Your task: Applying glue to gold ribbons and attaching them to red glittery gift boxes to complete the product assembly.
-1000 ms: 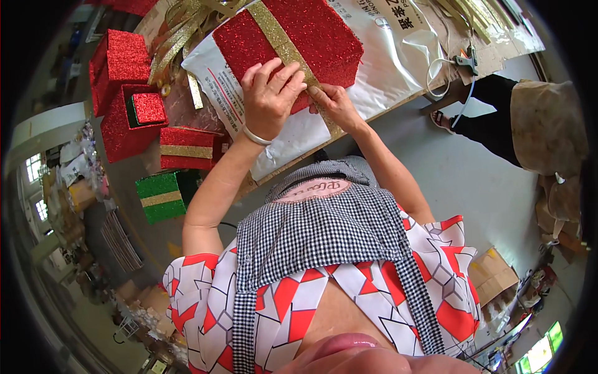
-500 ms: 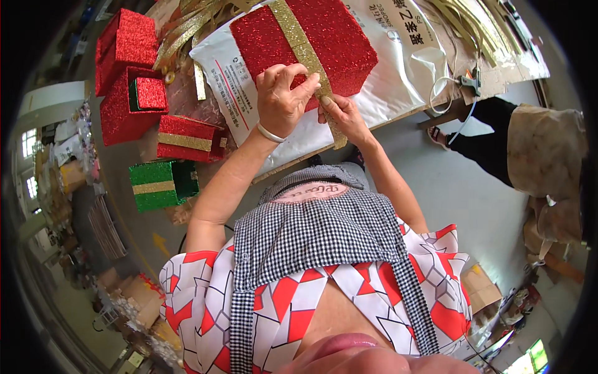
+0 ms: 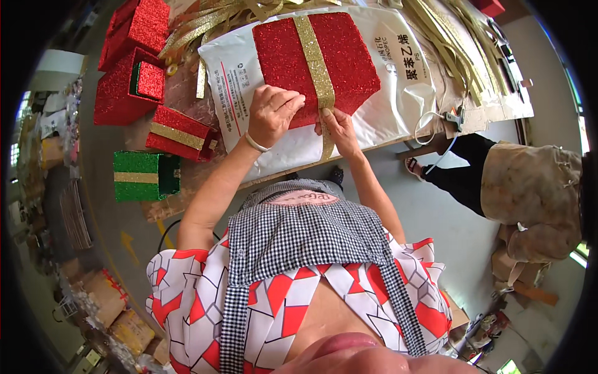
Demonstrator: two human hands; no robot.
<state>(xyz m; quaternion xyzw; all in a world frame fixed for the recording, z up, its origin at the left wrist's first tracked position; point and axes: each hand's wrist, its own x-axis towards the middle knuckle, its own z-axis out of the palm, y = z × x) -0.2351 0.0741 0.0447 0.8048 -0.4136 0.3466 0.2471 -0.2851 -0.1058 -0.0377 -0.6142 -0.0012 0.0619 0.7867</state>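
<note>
A large red glitter box [image 3: 314,62] is seen lying on a white plastic sack [image 3: 398,106] spread over the counter [image 3: 187,187]. A gold glitter ribbon [image 3: 314,59] is run lengthwise across the top face of the box and down over its near edge, where a loose tail hangs past the sack.

The left hand [image 3: 274,115] is laid on the near left part of the box, palm down. Its fingers [image 3: 293,100] are bent and held close together, the tips pressed onto the red surface just beside the ribbon. A pale band is worn at the wrist.

The right hand [image 3: 336,128] is placed at the near edge of the box, directly below the ribbon. Its fingers [image 3: 327,115] are pinched on the ribbon where it folds over the edge; thumb and forefinger are closed on the gold strip.

To the left on the counter, a smaller red box with a gold band [image 3: 180,132] is set tilted, and a green glitter box with a gold band [image 3: 146,176] is placed nearer the counter's edge. Further back, an open red box with a small red block inside [image 3: 128,87] is noted, with another red box [image 3: 137,28] behind it. Loose gold strips [image 3: 455,37] are scattered across the far right of the counter.

A second person's leg in dark trousers [image 3: 464,168] is seen right of the counter.
</note>
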